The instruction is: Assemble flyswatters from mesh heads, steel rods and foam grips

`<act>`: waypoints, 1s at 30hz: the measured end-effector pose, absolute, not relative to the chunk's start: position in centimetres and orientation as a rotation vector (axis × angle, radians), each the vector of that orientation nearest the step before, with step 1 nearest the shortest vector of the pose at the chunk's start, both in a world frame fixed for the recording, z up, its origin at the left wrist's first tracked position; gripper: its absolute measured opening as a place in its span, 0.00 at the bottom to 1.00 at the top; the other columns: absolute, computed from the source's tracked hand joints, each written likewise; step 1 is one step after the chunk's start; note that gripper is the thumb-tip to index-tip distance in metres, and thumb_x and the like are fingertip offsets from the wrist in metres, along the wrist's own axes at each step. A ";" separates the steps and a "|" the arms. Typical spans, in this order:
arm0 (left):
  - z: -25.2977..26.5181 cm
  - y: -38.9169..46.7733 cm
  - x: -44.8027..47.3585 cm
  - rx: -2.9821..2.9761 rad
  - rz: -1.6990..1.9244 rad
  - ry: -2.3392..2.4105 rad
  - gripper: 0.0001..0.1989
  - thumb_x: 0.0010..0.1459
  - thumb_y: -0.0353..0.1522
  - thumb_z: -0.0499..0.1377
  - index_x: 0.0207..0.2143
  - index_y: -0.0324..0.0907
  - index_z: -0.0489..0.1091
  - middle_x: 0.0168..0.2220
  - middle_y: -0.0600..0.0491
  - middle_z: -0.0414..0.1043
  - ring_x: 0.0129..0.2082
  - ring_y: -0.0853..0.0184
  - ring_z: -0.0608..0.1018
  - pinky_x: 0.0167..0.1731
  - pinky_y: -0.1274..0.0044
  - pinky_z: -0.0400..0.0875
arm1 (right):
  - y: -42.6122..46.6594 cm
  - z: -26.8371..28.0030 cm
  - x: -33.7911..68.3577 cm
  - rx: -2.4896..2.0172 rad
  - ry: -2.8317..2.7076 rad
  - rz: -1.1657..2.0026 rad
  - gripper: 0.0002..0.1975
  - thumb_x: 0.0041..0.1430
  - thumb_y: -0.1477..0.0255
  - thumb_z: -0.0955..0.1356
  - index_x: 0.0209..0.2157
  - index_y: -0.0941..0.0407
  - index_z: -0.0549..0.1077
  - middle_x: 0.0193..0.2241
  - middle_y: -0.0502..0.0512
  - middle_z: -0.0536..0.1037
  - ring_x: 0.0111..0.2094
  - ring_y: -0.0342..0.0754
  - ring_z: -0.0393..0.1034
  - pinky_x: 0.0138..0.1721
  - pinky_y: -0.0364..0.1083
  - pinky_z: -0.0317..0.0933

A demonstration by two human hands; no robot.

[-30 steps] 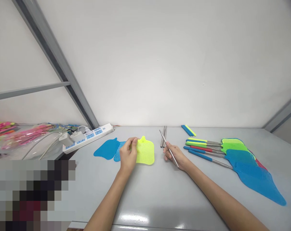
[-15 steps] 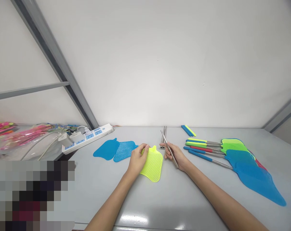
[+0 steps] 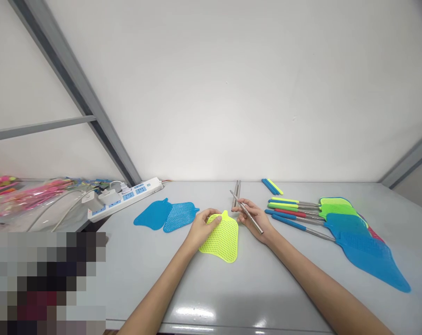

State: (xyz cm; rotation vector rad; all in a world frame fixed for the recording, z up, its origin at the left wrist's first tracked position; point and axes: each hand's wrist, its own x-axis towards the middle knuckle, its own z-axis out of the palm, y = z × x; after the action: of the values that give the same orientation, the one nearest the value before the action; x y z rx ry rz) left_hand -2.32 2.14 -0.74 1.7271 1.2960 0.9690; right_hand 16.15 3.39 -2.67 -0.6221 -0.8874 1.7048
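Note:
My left hand [image 3: 204, 229] pinches a yellow fly swatter head [image 3: 222, 239] near its upper left edge, the short neck pointing away from me. In my right hand [image 3: 255, 218] is a slim metal rod [image 3: 250, 217], held slanted with its thin end toward the upper left, apart from the yellow head's neck. Just behind the right hand, two more metal rods [image 3: 237, 190] lie on the table. Left of my left hand are two blue swatter heads, one solid-looking [image 3: 152, 215] and one with a mesh [image 3: 180, 217], overlapping slightly.
Several assembled fly swatters [image 3: 357, 239] with coloured grips lie fanned out at the right. Loose blue and yellow grips [image 3: 272, 186] lie near the wall. A white power strip [image 3: 127, 197] with plugs sits at the left, beside bagged pink items [image 3: 39, 197].
The yellow head has turned a little in my left hand, its neck now pointing slightly more toward the right hand. My right hand has tilted the rod to a flatter slant.

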 end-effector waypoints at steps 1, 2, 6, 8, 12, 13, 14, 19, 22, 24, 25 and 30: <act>-0.8 2.2 -2.3 1.742 0.972 1.296 0.13 0.48 0.38 0.52 0.32 0.39 0.68 0.33 0.51 0.71 0.32 0.66 0.72 0.31 0.77 0.65 | 3.4 -2.7 16.2 -0.604 -0.886 1.707 0.11 0.47 0.71 0.63 0.36 0.54 0.67 0.31 0.55 0.74 0.20 0.41 0.62 0.30 0.46 0.57; -0.8 2.2 -2.3 1.757 0.975 1.298 0.13 0.48 0.38 0.52 0.32 0.39 0.68 0.33 0.51 0.71 0.33 0.66 0.72 0.31 0.77 0.64 | 3.4 -2.8 16.1 -0.590 -0.885 1.710 0.12 0.47 0.71 0.63 0.37 0.54 0.67 0.32 0.55 0.74 0.21 0.41 0.63 0.31 0.46 0.57; -0.8 2.2 -2.4 1.782 0.967 1.321 0.13 0.49 0.38 0.51 0.31 0.39 0.69 0.33 0.51 0.71 0.32 0.66 0.72 0.31 0.77 0.64 | 3.3 -2.5 16.0 -0.595 -0.886 1.721 0.16 0.48 0.71 0.63 0.42 0.53 0.66 0.37 0.56 0.73 0.25 0.42 0.65 0.32 0.46 0.57; -0.8 2.2 -2.4 1.784 0.958 1.329 0.13 0.49 0.37 0.51 0.32 0.39 0.69 0.33 0.51 0.72 0.32 0.66 0.72 0.31 0.77 0.64 | 3.1 -2.3 15.9 -0.610 -0.893 1.723 0.17 0.48 0.70 0.63 0.43 0.53 0.66 0.39 0.56 0.72 0.27 0.43 0.65 0.32 0.45 0.57; -0.8 2.2 -2.3 1.797 0.954 1.325 0.13 0.49 0.37 0.51 0.32 0.39 0.68 0.33 0.51 0.72 0.32 0.66 0.72 0.31 0.77 0.64 | 2.8 -2.0 15.8 -0.624 -0.909 1.683 0.17 0.49 0.70 0.62 0.43 0.52 0.67 0.44 0.56 0.69 0.32 0.44 0.65 0.32 0.45 0.58; -0.8 2.2 -2.3 1.795 0.951 1.325 0.13 0.49 0.37 0.51 0.31 0.39 0.68 0.33 0.51 0.71 0.32 0.66 0.72 0.31 0.77 0.64 | 2.7 -2.0 15.8 -0.619 -0.919 1.669 0.17 0.50 0.69 0.62 0.44 0.52 0.66 0.45 0.56 0.68 0.34 0.45 0.65 0.33 0.45 0.58; -0.8 2.2 -2.3 1.794 0.948 1.326 0.13 0.49 0.37 0.51 0.31 0.39 0.68 0.33 0.51 0.71 0.32 0.66 0.72 0.31 0.77 0.64 | 2.7 -2.0 15.9 -0.610 -0.932 1.658 0.17 0.50 0.69 0.63 0.44 0.51 0.66 0.47 0.56 0.66 0.35 0.45 0.64 0.33 0.45 0.58; -0.8 2.3 -2.3 1.820 0.955 1.300 0.12 0.49 0.37 0.51 0.31 0.39 0.69 0.33 0.51 0.71 0.33 0.66 0.71 0.32 0.77 0.63 | 2.5 -1.9 15.8 -0.616 -0.997 1.634 0.21 0.46 0.72 0.66 0.45 0.46 0.64 0.51 0.52 0.62 0.37 0.44 0.64 0.32 0.43 0.58; -0.9 2.3 -2.4 1.812 0.950 1.302 0.13 0.49 0.37 0.51 0.31 0.39 0.69 0.32 0.51 0.71 0.32 0.66 0.71 0.32 0.77 0.63 | 2.5 -2.0 15.6 -0.627 -1.004 1.602 0.20 0.48 0.72 0.65 0.45 0.47 0.65 0.50 0.52 0.62 0.36 0.44 0.64 0.31 0.43 0.59; -0.9 2.3 -2.3 1.798 0.943 1.302 0.13 0.49 0.37 0.50 0.31 0.38 0.69 0.31 0.52 0.71 0.31 0.66 0.71 0.31 0.77 0.63 | 2.6 -2.1 15.5 -0.633 -0.989 1.576 0.19 0.49 0.70 0.64 0.45 0.47 0.65 0.50 0.52 0.63 0.37 0.44 0.64 0.31 0.43 0.59; -0.9 2.3 -2.3 1.793 0.940 1.298 0.13 0.49 0.37 0.50 0.31 0.38 0.69 0.31 0.52 0.71 0.31 0.67 0.71 0.31 0.77 0.63 | 2.6 -2.1 15.5 -0.640 -0.973 1.569 0.18 0.50 0.70 0.64 0.45 0.48 0.65 0.49 0.52 0.64 0.38 0.44 0.64 0.31 0.43 0.59; -1.0 2.3 -2.3 1.817 0.954 1.285 0.12 0.50 0.36 0.50 0.31 0.39 0.68 0.31 0.52 0.70 0.31 0.67 0.70 0.31 0.77 0.63 | 2.9 -2.5 15.4 -0.659 -0.905 1.555 0.18 0.50 0.68 0.64 0.45 0.50 0.65 0.46 0.54 0.68 0.37 0.45 0.65 0.31 0.43 0.60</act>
State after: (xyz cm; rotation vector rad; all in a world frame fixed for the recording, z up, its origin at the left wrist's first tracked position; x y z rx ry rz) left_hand -2.29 2.31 -1.04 1.8170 1.2849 0.9542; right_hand 15.37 2.88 -2.47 -0.6589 -0.9047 1.5550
